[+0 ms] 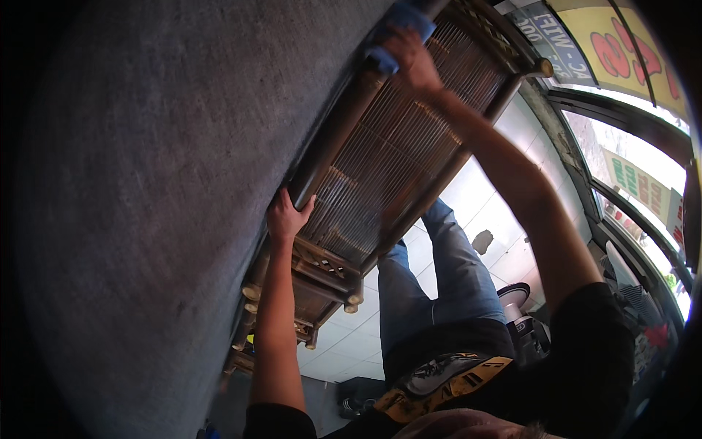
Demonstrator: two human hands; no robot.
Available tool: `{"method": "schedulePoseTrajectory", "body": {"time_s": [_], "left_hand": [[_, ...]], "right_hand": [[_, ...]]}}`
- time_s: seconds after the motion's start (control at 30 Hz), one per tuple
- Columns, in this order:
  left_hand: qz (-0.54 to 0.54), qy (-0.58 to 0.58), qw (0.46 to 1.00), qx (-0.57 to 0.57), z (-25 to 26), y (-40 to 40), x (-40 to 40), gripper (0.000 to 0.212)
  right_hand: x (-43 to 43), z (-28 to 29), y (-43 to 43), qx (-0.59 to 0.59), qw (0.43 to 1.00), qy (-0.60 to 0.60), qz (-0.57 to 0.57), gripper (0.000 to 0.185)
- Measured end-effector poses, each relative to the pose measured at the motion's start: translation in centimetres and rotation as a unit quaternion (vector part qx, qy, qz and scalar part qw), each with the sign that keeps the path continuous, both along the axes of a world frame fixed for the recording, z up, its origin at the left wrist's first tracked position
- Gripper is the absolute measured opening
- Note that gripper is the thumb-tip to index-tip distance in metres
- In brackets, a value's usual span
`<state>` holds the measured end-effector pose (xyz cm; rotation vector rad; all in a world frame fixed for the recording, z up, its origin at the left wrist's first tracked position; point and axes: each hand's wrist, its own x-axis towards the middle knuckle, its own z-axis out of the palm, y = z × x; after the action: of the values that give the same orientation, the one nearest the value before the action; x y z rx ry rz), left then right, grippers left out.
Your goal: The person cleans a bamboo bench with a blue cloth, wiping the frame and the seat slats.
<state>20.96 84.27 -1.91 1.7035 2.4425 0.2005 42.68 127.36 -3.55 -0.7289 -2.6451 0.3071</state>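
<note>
A bamboo bench (378, 159) with a slatted seat runs slantwise in front of me, its thick top rail (343, 123) close along a grey wall (164, 164). My left hand (288, 215) grips that rail near the bench's lower end, thumb on the seat side. Farther along, my right hand (408, 57) presses a blue cloth (414, 21) around the same rail. The fingers of this hand are blurred, and the cloth hides the rail beneath it.
More bamboo furniture (315, 293) stands beyond the bench's lower end. White floor tiles (466, 186) show to the right, with a dark broken patch (482, 241). Framed windows (630, 148) and banners bearing writing (625, 49) line the right side. A pedestal-like object (515, 302) stands near my legs.
</note>
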Motion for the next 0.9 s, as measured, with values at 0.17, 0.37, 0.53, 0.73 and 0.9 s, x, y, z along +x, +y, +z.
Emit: {"method": "schedulePoseTrajectory", "body": {"time_s": [0.17,0.37,0.53,0.73,0.9], "left_hand": [[0.008,-0.01,1.0,-0.023,0.4,0.7,0.7,0.066],[0.001,-0.028,1.0,-0.004,-0.5,0.3,-0.2,0.066],[0.019,-0.032,0.999,0.027,0.1,-0.3,-0.3,0.065],[0.042,-0.037,0.998,0.001,0.3,1.2,0.6,0.066],[0.029,-0.071,0.996,0.036,-0.4,0.7,0.1,0.065]], "right_hand": [[-3.5,3.5,-15.9,-0.15,0.987,-0.001,0.055,0.061],[-6.2,7.9,-25.3,-0.209,0.955,-0.136,0.159,0.071],[-6.9,8.2,-22.1,-0.277,0.935,-0.074,0.21,0.07],[-9.4,3.5,-21.0,-0.038,0.995,-0.076,0.055,0.049],[-13.1,4.4,-26.1,-0.005,0.98,-0.196,-0.038,0.048]]}}
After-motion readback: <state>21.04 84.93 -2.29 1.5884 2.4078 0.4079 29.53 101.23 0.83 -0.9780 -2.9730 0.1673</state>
